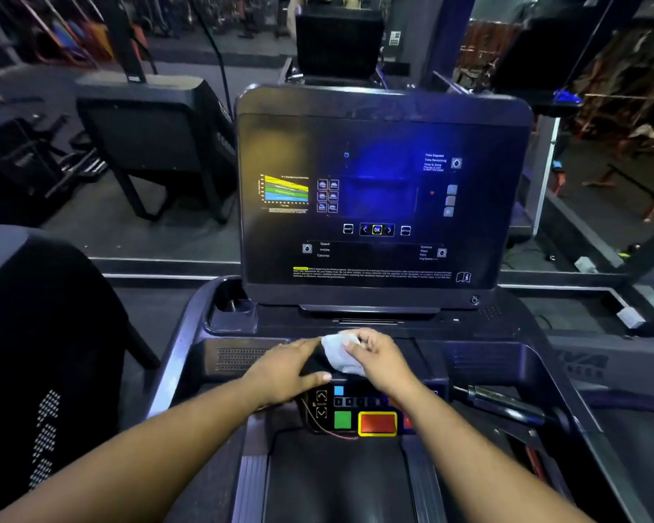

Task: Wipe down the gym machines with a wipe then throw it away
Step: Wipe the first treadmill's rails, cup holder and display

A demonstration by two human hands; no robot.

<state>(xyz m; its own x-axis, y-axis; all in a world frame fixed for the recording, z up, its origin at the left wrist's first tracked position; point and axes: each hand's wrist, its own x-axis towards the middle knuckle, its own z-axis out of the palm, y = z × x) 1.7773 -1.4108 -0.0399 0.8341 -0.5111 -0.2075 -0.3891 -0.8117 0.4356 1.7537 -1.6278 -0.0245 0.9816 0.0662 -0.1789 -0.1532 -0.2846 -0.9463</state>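
Both hands over centre bar of treadmill, below console.

Right hand: fingers curled on wipe, pressing it to bar. Wipe bunched, lying between the two hands, part hidden beneath right fingers.

Left hand: fingers straight, laid flat on bar just left of wipe, thumb stretched toward it. Gripping nothing.

Risks noted:

- Keypad directly beneath both wrists. Green button and red button just nearer than right hand. Likely cause of fault: a wrist dropping or a wipe stroke pulled back, pressing a key. Belt start judged possible if machine live; console lit.
- Thin red cord trailing beside keypad, under left wrist. Snag on forearm judged possible during sideways strokes.
- Wipe bunched, not spread. Poor coverage likely; streaks or missed patches on bar.
- Moisture near vent slots, left of left hand. Seepage possible if wipe wet; wetness not determinable.
- Console and cup well, beyond hands: whether wiped not determinable.
- No bin in sight; disposal not yet possible from here.
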